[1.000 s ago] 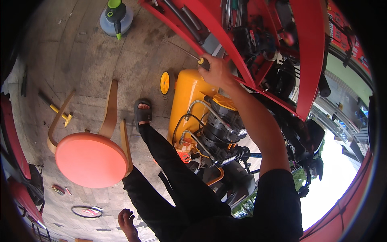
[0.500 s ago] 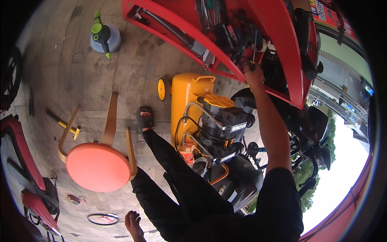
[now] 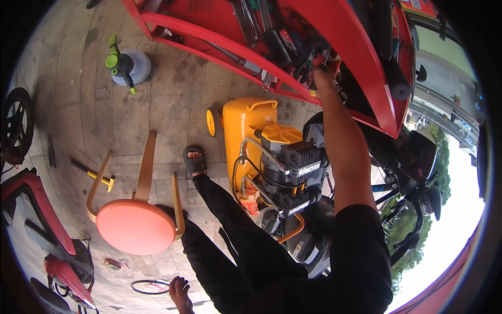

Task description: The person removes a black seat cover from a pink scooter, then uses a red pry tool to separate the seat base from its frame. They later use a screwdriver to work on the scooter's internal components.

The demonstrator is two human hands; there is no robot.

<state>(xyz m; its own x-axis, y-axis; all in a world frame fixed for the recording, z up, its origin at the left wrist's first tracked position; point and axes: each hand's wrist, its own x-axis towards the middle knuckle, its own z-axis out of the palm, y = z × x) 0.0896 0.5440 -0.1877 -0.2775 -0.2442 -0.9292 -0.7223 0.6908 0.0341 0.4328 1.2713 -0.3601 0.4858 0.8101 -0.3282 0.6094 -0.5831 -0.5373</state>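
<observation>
My right hand [image 3: 323, 81] reaches into the red tool cart [image 3: 366, 68] at the upper right. Its fingers are closed round the dark handle of a screwdriver [image 3: 327, 54], whose thin shaft points up; part of the handle is hidden. Just left of these fingers are pliers with dark and green handles [image 3: 303, 69], lying among other tools. A black and red boxy tool [image 3: 286, 43] lies further left in the same tray. Low in the view, my left hand [image 3: 179, 293] hangs beside my leg, loosely curled with its fingers apart and nothing visible in it.
A yellow air compressor [image 3: 248, 118] stands below the cart, close to my right arm. To the left are a stool with a pink seat [image 3: 136, 226], a hammer [image 3: 99, 176] and a spray bottle [image 3: 130, 68]. A motorcycle [image 3: 413, 157] is at the right.
My right hand has shifted slightly up and left within the cart, nearer the pliers. My left hand hangs a little lower and further right in the view, which has itself shifted.
</observation>
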